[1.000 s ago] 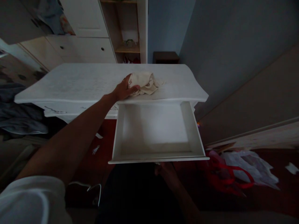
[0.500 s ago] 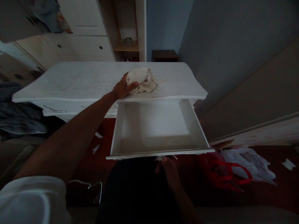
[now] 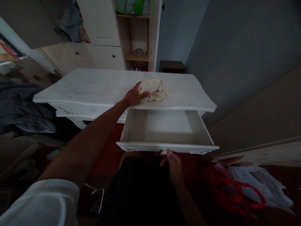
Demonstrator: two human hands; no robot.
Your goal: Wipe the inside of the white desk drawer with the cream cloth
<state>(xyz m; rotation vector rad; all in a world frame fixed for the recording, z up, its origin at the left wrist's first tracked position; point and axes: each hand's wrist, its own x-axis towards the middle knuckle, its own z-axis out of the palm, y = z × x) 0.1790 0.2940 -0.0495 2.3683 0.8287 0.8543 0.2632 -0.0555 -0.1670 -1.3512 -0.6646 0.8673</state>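
Observation:
A white dressing table with a curved edge stands before me. On its top lies a crumpled cream cloth, and my left hand grips the cloth's left side, fingers partly hidden by it. Below the tabletop a white drawer is pulled well out towards me; nothing shows inside it. My right hand pinches the small ornate knob at the middle of the drawer's front, from below.
A white wardrobe with open shelves stands behind the table. A red bag and a white plastic bag lie on the floor at right. Dark grey fabric is heaped at left. A grey-blue wall bounds the right side.
My view has tilted up and shifted left, so the table sits lower and further right. The drawer has slid a little inwards, with my right hand still on its knob. My left hand stays on the cloth.

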